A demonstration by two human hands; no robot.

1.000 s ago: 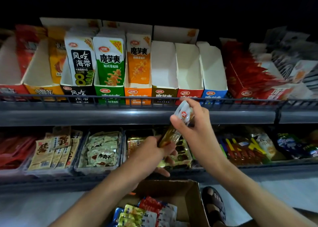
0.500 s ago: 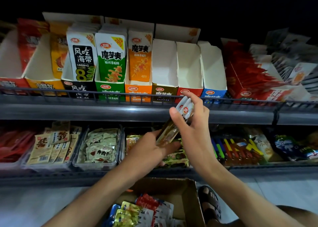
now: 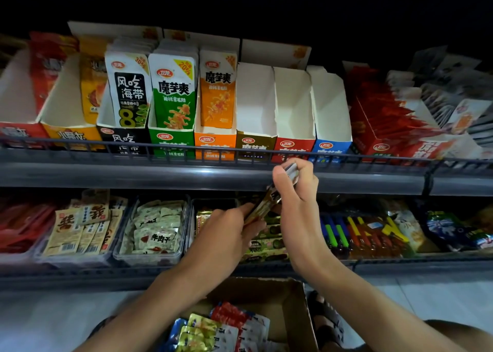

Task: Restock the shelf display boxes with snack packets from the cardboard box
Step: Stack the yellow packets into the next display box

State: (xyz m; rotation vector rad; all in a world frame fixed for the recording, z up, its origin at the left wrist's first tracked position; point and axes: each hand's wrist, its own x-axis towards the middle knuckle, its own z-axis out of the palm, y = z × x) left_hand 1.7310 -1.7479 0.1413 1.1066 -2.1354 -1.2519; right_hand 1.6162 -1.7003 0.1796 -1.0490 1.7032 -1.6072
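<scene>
Cardboard box at the near edge of view, flaps open. Loose snack packets in red, gold and blue lie heaped inside it. A sandalled foot stands just beside its right wall.

Above the box, both hands are on one stack of packets. The stack is seen edge-on, brown-gold with a white top end, and tilted so the top leans right.
- Left hand: fingers curled round the lower end, gripping it.
- Right hand: thumb and fingers pinching the upper end.

The stack runs between the two hands. Its top end is level with the front edge of the upper shelf and in front of that edge, not yet over the wire rail.

Lower shelf, behind the hands: clear trays of small packets at left and centre, mixed coloured goods toward the right end.

Upper shelf, farthest — a row of display boxes along the front edge, behind the rail. The black box, green box and orange box hold upright packets. The brown box, red box and blue box show only white inner walls. The red box sits directly above the raised end of the stack.
</scene>
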